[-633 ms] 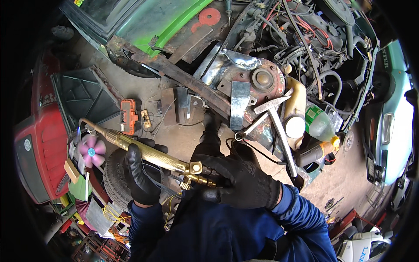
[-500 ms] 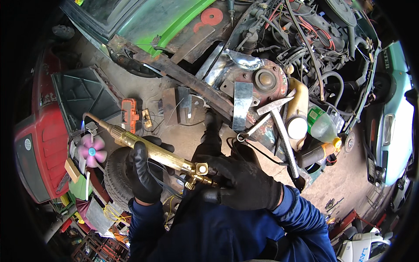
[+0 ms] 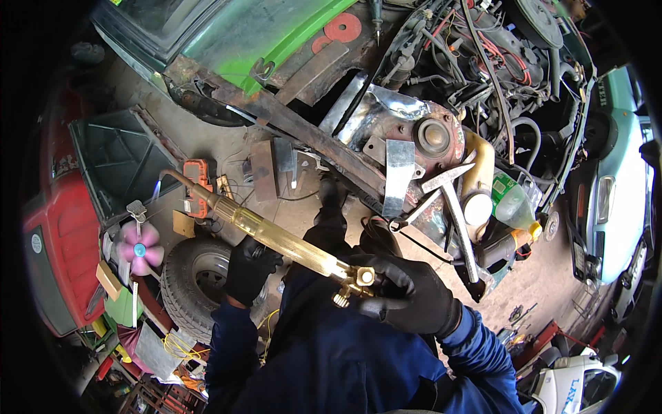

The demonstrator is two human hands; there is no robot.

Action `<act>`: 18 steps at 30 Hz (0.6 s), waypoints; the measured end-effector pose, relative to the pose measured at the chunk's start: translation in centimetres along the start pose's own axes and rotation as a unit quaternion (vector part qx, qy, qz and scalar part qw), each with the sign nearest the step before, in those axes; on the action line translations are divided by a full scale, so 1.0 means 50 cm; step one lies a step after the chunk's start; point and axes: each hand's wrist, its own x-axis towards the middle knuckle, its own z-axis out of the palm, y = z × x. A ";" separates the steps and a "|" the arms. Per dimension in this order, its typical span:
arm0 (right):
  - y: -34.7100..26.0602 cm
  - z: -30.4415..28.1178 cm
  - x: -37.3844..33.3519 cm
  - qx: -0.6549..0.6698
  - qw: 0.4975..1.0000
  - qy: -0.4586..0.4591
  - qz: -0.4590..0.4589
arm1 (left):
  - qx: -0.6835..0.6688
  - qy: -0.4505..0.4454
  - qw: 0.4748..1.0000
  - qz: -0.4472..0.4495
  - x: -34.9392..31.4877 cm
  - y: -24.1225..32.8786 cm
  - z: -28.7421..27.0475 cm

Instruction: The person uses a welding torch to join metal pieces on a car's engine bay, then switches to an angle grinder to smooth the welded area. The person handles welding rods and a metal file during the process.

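Observation:
A brass gas torch (image 3: 289, 245) slants across in front of me, its bent copper-coloured tip (image 3: 178, 177) pointing left with a small bluish flame at the end. My right hand (image 3: 414, 293), in a black glove, is closed around the torch's rear end beside the brass valve knobs (image 3: 355, 284). Just below the torch's body is my left hand (image 3: 249, 270), also gloved in black. Its fingers are curled; whatever they hold, if anything, is hidden.
A hammer (image 3: 455, 214) lies on the car's bare metal front section, beside a plastic bottle (image 3: 512, 203) and the open engine bay (image 3: 483, 76). On the left are a tyre (image 3: 181, 293), a pink-bladed fan (image 3: 140, 250) and an orange case (image 3: 196, 181). A rusty beam (image 3: 283, 121) juts out ahead.
The torch has shifted right and its tip has swung slightly. My left hand has come off the torch's body and curled beneath it. My right hand has moved right with the torch.

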 end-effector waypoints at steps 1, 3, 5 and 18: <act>-0.003 0.003 0.000 -0.024 0.999 0.017 -0.044 | 0.057 -0.016 0.998 0.022 0.013 -0.025 -0.008; -0.010 0.008 -0.002 -0.005 1.000 0.014 -0.006 | 0.137 -0.034 0.986 0.088 0.043 -0.073 -0.021; -0.015 0.015 -0.004 0.022 0.999 0.017 0.019 | 0.208 -0.051 0.970 0.112 0.073 -0.118 -0.034; 0.007 -0.011 -0.066 0.047 0.998 0.040 -0.028 | 0.256 -0.052 0.965 0.023 0.107 -0.222 -0.048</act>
